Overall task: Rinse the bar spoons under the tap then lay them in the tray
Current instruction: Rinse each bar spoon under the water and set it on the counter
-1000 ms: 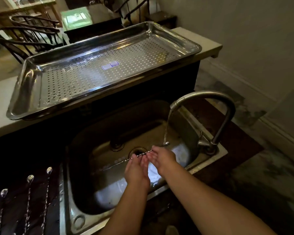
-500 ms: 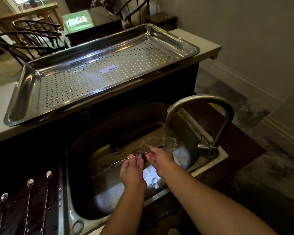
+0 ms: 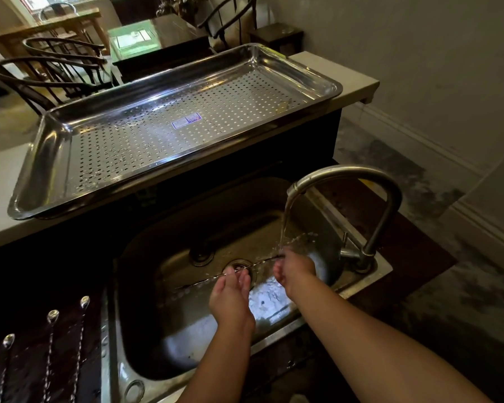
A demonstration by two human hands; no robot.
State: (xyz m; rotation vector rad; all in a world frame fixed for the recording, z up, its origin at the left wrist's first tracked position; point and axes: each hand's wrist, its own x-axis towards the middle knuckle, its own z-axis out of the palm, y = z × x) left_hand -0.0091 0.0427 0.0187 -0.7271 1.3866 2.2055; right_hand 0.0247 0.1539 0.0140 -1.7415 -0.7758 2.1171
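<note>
Hands (image 3: 230,298) further apart along twisted bar spoon (image 3: 262,261)

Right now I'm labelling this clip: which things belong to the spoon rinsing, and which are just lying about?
Job:
- held spoon, in left hand and right hand
- tap, running
- sink
- tray, no spoons in it
- three waiting spoons

Lying about:
- chairs
- tables

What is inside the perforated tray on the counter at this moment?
The perforated tray holds no spoon yet: only a small blue label and water drops on its floor. Nothing covers the inside, so all of it shows.
</note>
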